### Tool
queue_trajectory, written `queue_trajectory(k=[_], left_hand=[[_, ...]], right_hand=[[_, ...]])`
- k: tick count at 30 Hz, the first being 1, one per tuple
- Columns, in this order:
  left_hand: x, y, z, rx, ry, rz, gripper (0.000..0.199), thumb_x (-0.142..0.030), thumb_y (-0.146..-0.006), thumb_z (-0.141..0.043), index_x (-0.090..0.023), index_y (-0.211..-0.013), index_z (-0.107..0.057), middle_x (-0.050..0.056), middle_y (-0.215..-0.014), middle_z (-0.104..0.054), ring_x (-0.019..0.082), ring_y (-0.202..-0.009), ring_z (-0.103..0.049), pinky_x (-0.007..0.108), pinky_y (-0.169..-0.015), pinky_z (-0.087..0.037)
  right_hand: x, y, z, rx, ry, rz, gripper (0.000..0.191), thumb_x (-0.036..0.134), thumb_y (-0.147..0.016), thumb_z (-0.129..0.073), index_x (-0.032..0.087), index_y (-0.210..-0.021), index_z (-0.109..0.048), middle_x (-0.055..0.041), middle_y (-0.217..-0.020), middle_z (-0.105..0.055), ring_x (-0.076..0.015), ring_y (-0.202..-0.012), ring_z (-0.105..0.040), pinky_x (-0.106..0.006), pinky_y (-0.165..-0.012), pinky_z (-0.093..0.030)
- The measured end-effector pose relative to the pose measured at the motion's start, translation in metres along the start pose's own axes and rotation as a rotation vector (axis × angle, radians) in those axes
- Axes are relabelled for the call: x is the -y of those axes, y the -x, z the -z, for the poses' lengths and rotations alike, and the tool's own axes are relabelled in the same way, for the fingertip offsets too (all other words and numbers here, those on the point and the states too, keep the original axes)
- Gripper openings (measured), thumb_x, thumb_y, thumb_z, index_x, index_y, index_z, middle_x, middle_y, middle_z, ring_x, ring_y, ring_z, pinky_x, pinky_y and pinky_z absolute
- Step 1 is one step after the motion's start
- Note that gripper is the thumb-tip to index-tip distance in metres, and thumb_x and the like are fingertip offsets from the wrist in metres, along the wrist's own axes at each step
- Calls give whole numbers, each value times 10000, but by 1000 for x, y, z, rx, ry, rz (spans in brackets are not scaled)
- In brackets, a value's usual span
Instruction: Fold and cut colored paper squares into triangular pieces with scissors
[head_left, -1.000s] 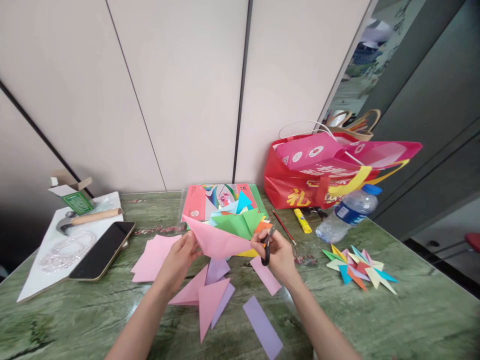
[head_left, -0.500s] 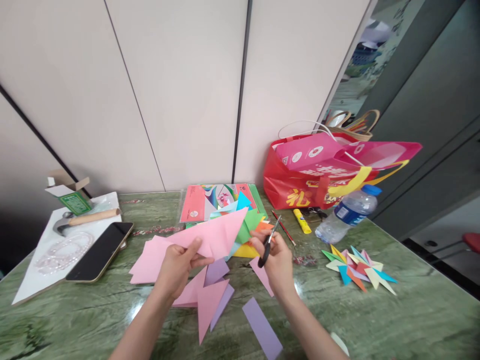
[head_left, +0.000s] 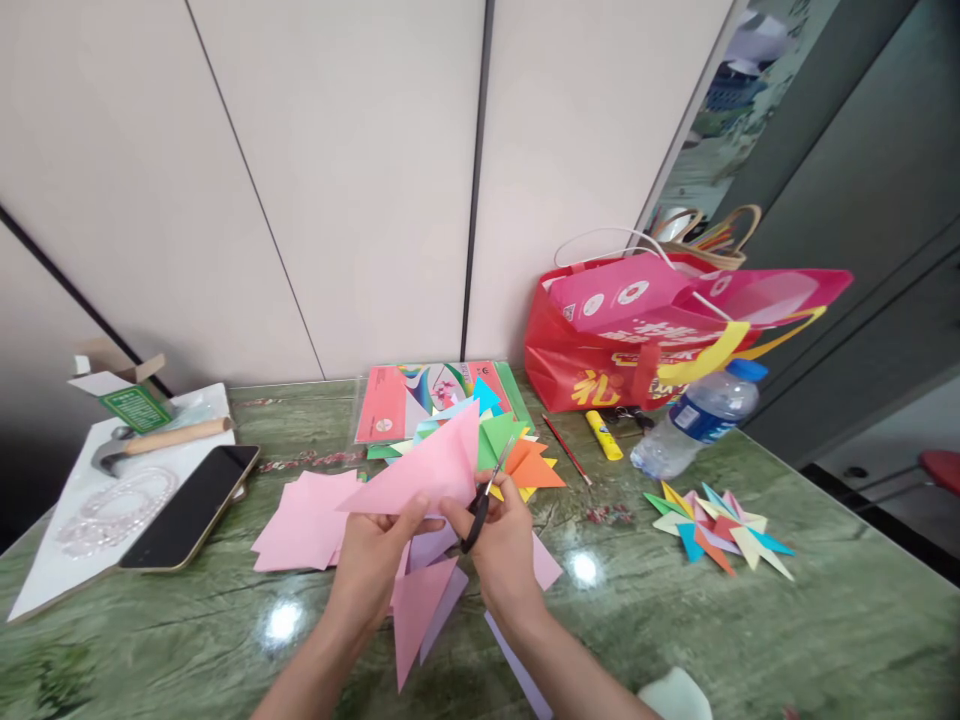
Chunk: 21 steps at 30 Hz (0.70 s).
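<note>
The left hand (head_left: 369,562) pinches the lower edge of a pink paper (head_left: 424,468), which rises above both hands. The right hand (head_left: 507,560) is curled round scissors (head_left: 475,524), its thumb at the same edge, seemingly so the fingertips can steady the paper without dropping the tool. Pink sheets (head_left: 306,522) lie left of the hands, probably for easy reach.

On the table's (head_left: 187,650) left side, a board (head_left: 64,572) carries a box (head_left: 135,408) at the back, then a tool (head_left: 180,437), then beads (head_left: 94,520), with the phone (head_left: 195,510) over its right edge and sheets (head_left: 307,525) further right. The packet (head_left: 386,400) lies mid back edge, left of the bag (head_left: 551,360). Pencil (head_left: 564,448), glue (head_left: 604,436) and bottle (head_left: 671,440) run left to right before the bag, and stars (head_left: 720,533) lie before the bottle, near the right edge.
</note>
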<state>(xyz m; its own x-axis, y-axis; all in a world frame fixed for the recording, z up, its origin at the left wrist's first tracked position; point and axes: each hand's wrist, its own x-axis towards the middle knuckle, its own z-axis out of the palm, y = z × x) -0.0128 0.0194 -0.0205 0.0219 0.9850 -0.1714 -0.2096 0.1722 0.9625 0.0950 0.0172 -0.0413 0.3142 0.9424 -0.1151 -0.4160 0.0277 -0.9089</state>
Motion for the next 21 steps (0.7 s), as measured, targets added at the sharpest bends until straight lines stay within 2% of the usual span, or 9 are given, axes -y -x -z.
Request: queue_trajectory(k=[4,6,8,9,11,14,17,21], left_hand=[[2,-5,6,-10,17,36,208,-303,-618,-744,-99,-653,-731,79,-658,-740,222,-707,-688,325,-804,-523],[3,-10,10,-54,67,36,198,-297,-617,-745,-100,-607,-726,79,-628,-736,220,-686,-691,334,-816,-522],[1,-14,15,-114,118,14,190,-284,-602,-754,-102,-568,-715,77,-609,-733,215,-656,-691,341,-810,-529],[0,-16,17,-150,134,-3,192,-279,-588,-762,-101,-545,-707,76,-595,-730,214,-637,-689,343,-798,-536],[-4,-19,21,-198,153,-37,191,-264,-553,-779,-99,-512,-691,73,-556,-718,219,-600,-685,354,-769,-548],[-9,-20,24,-194,154,-57,184,-259,-537,-784,-97,-538,-696,69,-530,-708,231,-572,-682,367,-709,-563],[-9,-20,24,-211,111,-64,195,-275,-531,-786,-100,-549,-702,62,-520,-704,224,-554,-676,346,-675,-563],[-2,-20,23,-208,32,-48,179,-277,-548,-781,-113,-568,-712,51,-554,-717,199,-574,-674,289,-663,-551]], right_hand=[[1,-2,-6,41,68,26,431,228,-550,-759,195,-853,-454,78,-603,-508,-86,-520,-474,-181,-487,-381],[-1,-4,-2,126,101,47,384,223,-565,-750,189,-835,-480,62,-635,-525,-98,-562,-498,-195,-523,-399],[-3,-6,6,270,156,61,310,218,-578,-746,172,-787,-521,26,-701,-575,-114,-621,-530,-220,-582,-421],[-4,-6,11,348,192,38,307,216,-573,-752,165,-795,-546,9,-724,-603,-126,-646,-545,-234,-610,-430],[-4,-5,19,487,239,-103,388,234,-509,-798,158,-828,-589,6,-704,-620,-134,-619,-555,-240,-581,-431],[-3,0,25,651,174,-299,422,303,-479,-821,163,-826,-625,17,-661,-616,-131,-607,-555,-239,-588,-424],[-1,5,25,723,99,-402,439,362,-464,-822,177,-819,-641,27,-649,-606,-122,-600,-541,-235,-595,-402],[0,9,24,739,82,-434,441,378,-476,-819,185,-830,-639,23,-673,-607,-125,-623,-537,-236,-617,-387]])
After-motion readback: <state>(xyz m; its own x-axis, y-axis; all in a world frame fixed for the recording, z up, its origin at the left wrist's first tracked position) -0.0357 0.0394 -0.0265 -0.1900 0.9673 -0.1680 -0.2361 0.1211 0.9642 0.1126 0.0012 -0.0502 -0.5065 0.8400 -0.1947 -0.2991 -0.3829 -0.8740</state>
